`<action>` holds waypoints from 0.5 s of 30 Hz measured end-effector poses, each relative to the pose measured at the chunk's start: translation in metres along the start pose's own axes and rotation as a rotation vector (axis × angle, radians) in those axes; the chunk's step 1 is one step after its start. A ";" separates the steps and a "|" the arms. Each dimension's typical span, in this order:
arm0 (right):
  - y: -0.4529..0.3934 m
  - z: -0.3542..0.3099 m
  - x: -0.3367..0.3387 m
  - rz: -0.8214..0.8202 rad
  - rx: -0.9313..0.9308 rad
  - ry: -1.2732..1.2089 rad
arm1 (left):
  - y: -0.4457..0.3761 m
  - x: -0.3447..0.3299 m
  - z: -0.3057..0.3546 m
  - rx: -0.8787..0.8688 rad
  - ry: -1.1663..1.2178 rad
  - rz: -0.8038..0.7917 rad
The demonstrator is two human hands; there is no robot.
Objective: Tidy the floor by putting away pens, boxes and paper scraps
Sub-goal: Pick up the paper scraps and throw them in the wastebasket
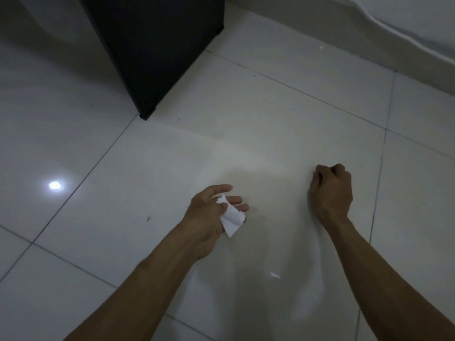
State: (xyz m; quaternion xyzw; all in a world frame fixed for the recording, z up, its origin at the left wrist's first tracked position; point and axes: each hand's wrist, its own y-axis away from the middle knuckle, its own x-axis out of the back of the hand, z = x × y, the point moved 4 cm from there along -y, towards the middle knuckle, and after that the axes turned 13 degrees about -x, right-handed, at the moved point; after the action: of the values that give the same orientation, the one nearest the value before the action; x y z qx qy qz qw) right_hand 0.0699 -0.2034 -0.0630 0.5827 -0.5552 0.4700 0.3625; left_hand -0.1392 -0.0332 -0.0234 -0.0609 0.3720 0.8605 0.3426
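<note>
Two bare forearms are extended over a glossy white tiled floor [283, 114], which is crossed by dark grout lines.

The left hand [209, 212] is held above the floor near the middle of the view. A bunch of crumpled white paper scraps [230, 219] is kept against its palm; the thumb is laid across the top of the paper, while the fingers [234, 200] are stretched out almost straight and slightly spread beyond it. A corner of the paper is seen sticking out below the hand.

The right hand [331, 193] is set further toward the far side of the same large tile, well apart from the left. Its fingers are curled tightly inward with the knuckles turned up and the fingertips pointed down at the tile. Whether anything is pinched beneath them cannot be told, since the fingertips are hidden by the hand itself.

A single small white paper scrap [275, 275] is left lying on the floor between the two forearms, nearer the bottom edge of the view.

The corner of a dark cabinet [152, 55] is stood on the floor at the far left, and a white wall [418, 18] is met along the far right edge. A bright light reflection [54, 185] is shown on the tiles at the left.
</note>
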 end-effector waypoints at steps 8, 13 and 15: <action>0.068 -0.061 0.010 -0.360 0.030 -0.416 | 0.006 0.019 0.011 0.049 -0.011 0.045; 0.128 -0.129 0.037 -0.756 -0.074 -0.778 | 0.025 0.049 0.019 0.107 -0.017 0.136; 0.156 -0.153 0.047 -0.818 -0.008 -0.786 | 0.039 0.063 0.025 0.110 -0.031 0.123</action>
State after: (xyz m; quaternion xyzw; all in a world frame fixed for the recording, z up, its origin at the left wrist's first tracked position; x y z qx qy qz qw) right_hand -0.1087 -0.0924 0.0111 0.8801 -0.3794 0.0371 0.2832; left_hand -0.2078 -0.0011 -0.0049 -0.0055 0.4165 0.8590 0.2975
